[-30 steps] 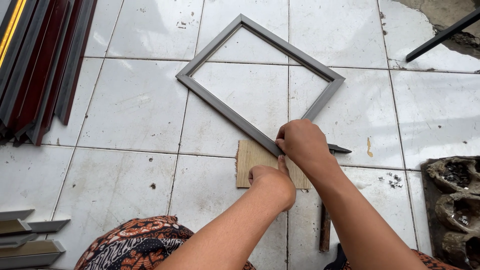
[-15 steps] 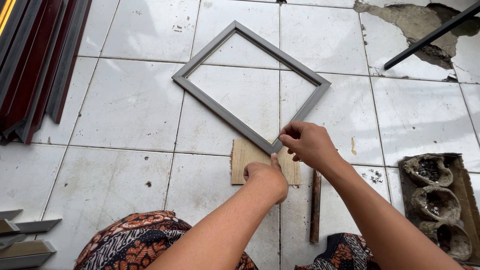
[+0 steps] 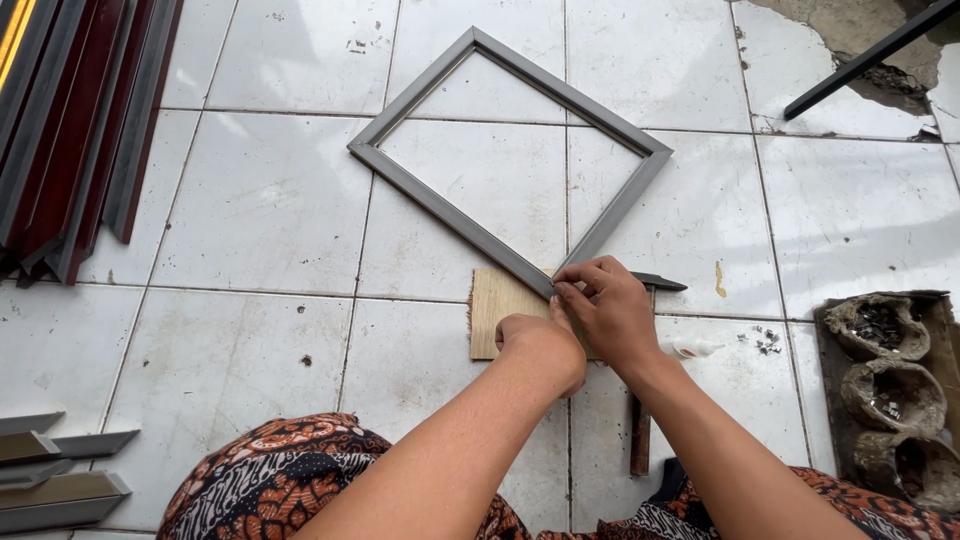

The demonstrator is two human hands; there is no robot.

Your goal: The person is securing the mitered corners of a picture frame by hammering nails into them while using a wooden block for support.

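Floor (image 3: 250,210): white tiles with dark grout lines; a broken, bare patch at 1 o'clock.

Frame (image 3: 420,190): grey, four-sided, lying flat on the floor and turned like a diamond, one corner at 12 o'clock and the nearest corner at 6 o'clock. That nearest corner rests on the board.

Board (image 3: 495,315): small, pale wood, flat on the floor just below the centre of the view, partly hidden by both hands.

Right hand (image 3: 610,310): fingers pressed together, thumb and fingertips (image 3: 575,280) pinching at the frame's nearest corner. What they pinch is too small to tell.

Left hand (image 3: 540,345): curled into a loose fist, resting on the board just beside the right hand, at its 8 o'clock. Whether it grips anything cannot be told.

Hammer (image 3: 640,430): dark head showing just past the right hand at 3 o'clock; brown handle running down to 6 o'clock under the right forearm.

Bundle of mouldings (image 3: 80,120): dark red and grey strips, lying at 10 o'clock, well apart from the frame.

Short offcuts (image 3: 60,470): grey pieces at 8 o'clock.

Tray (image 3: 830,330): at 4 o'clock, holding three rough bowls with small dark bits inside.

Black bar (image 3: 870,55): slanted, at 1 o'clock.

Patterned cloth (image 3: 270,480): orange and black, over the person's lap at 6 o'clock.
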